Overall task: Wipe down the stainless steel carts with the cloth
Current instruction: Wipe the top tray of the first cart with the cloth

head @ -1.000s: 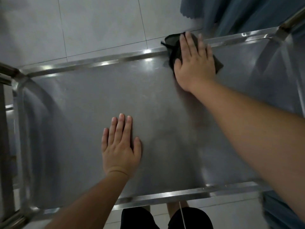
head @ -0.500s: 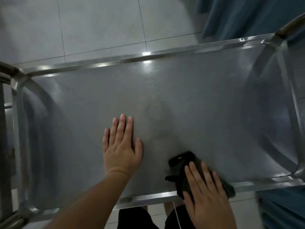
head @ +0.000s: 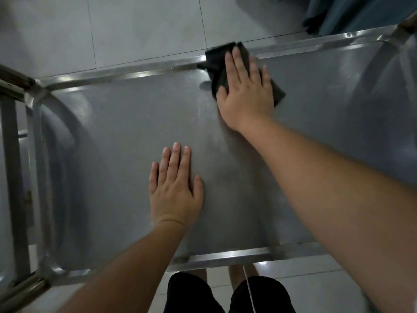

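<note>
The right hand (head: 246, 93) lies flat on the dark cloth (head: 220, 64), fingers straight and close together, pressing it down onto the cart top (head: 126, 132) rather than gripping it; nothing is curled round the fabric. The cloth sits at the far rail (head: 140, 74) of the cart, its forward corner lapping up over that rail, with more of it showing to the left of the fingers and a smaller flap sticking out to the right of the palm. Its longer side seems to run slantwise, from the far rail back toward the right, roughly in line with the forearm.

From that far rail the open steel runs back toward the near rail (head: 237, 256), so the only room for a stroke, as I judge it, is a pull back toward the body; pushing on would carry the cloth off the edge and over the tiled floor (head: 140, 30) beyond.

The left hand (head: 174, 190) rests palm down on the cart top, fingers straight and together, holding nothing, well nearer the near rail than the far one and to the left of the right arm. It looks to be steadying the cart. It lies just beside the likely return path, so a straight pull should pass to its right without touching.

Right of the cloth along the far rail there is a broad run of steel toward the corner post (head: 406, 26) and the blue fabric (head: 361, 12) behind it
</note>
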The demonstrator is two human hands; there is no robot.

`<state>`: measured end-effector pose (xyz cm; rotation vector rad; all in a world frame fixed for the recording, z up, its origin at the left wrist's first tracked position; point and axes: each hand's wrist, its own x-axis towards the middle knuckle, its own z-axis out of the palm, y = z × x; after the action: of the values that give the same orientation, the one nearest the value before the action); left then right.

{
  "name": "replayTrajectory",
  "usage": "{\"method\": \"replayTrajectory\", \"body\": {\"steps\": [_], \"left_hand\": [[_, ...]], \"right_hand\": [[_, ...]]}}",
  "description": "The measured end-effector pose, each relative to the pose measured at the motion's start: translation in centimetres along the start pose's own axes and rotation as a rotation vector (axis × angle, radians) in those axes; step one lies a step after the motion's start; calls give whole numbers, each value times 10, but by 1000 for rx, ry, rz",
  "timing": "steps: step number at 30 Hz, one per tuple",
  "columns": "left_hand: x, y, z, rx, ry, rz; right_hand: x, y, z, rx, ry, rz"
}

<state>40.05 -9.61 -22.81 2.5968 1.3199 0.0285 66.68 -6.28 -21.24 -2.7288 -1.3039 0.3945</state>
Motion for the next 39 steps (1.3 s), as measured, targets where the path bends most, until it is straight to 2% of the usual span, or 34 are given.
{"method": "replayTrajectory", "body": {"steps": [3, 6, 10, 13, 15, 18, 20, 23, 26, 29, 33, 39], "left_hand": [[0, -1, 0, -8, 19, 0], [-1, -1, 1, -10, 19, 4], [-1, -1, -1, -20, 27, 5], [-1, 0, -4, -45, 23, -4], [-1, 2, -5, -61, 8, -12], [-1, 1, -4, -66, -7, -12], [0, 1, -3, -62, 3, -6], [0, 1, -2, -62, -2, -9], [0, 1, -2, -66, -23, -13], [1, 0, -3, -85, -21, -24], [1, -1, -7, -142, -55, -25], [5, 0, -22, -241, -117, -38]], "right_hand": [[11, -7, -2, -16, -8, -1], [-38, -2, 6, -32, -13, -113], [-174, 11, 20, -44, -26, -221], [-297, 23, 32, -75, -148, -273], [-341, 27, 32, -83, -231, -276], [-316, 25, 27, -64, -278, -267], [-264, 19, 21, -64, -214, -260], [-163, 6, 8, -64, -122, -152], [-67, -14, -3, -3, -149, -42], [-17, -35, -7, 24, -164, -19], [-39, -37, -2, -3, -153, -49], [-155, -34, 14, -12, -147, -165]]}}
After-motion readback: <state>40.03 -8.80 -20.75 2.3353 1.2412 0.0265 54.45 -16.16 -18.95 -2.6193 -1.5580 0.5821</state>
